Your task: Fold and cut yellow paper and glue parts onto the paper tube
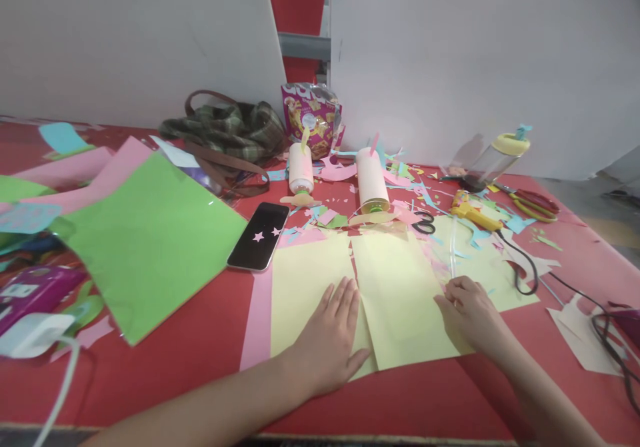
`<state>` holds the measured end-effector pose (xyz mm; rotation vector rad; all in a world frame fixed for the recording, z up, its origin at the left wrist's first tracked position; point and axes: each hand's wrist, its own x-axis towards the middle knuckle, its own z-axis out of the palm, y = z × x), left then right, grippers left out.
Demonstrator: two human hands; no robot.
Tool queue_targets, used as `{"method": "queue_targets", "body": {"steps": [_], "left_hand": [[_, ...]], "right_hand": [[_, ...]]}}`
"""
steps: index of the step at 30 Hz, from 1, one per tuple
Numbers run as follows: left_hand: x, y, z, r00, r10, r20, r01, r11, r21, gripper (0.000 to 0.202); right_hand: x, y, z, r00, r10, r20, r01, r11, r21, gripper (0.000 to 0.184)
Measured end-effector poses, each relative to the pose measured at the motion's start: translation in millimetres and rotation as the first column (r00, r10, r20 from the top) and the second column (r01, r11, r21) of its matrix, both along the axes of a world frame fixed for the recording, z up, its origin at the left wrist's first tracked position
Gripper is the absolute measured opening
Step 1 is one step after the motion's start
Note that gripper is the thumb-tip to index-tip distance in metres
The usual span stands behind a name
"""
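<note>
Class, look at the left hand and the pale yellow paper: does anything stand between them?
Nothing visible does: the left hand lies flat on the yellow paper. The black scissors lie beyond it, near the paper's far edge, out of the way.

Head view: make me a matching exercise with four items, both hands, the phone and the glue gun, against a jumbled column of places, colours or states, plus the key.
Column one
1. Left hand
2. Right hand
3. Phone
4. Glue gun

Column two
A. Has two pink stars on its dark screen
B. Yellow, with a black cord
C. Holds the lower end of a clear stick
D. Laid flat on pale yellow paper

Pairs: 1-D, 2-C, 3-A, 4-B
</note>
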<state>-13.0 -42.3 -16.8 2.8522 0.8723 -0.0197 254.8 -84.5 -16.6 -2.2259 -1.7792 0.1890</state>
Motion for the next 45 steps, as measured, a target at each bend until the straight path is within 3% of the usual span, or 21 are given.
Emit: {"method": "queue_targets", "body": {"steps": [14,27,33,45], "left_hand": [[0.3,0.5,-0.4,0.999,-0.006,0.032,0.008,0.999,-0.053,0.073],[1.1,0.0,2.1,0.999,-0.005,0.033,0.007,1.000,-0.031,0.073],[1.4,-3.9,4.0,0.998,-0.064,0.021,0.064,0.998,-0.017,0.063],[-0.2,-5.6,0.5,0.995,-0.072,0.070,0.070,0.997,0.032,0.063]], "right_hand": [[-3.7,-15.6,-5.7,0.991,0.073,0.109,-0.083,0.992,0.091,0.034],[-2.0,-18.8,0.5,0.996,-0.002,0.089,-0.005,0.997,0.076,0.034],[-3.0,-20.8,6.8,0.999,-0.050,0.019,0.049,0.998,0.031,0.034],[-1.5,-27.9,3.9,0.998,-0.021,0.060,0.019,1.000,0.022,0.032]]}}
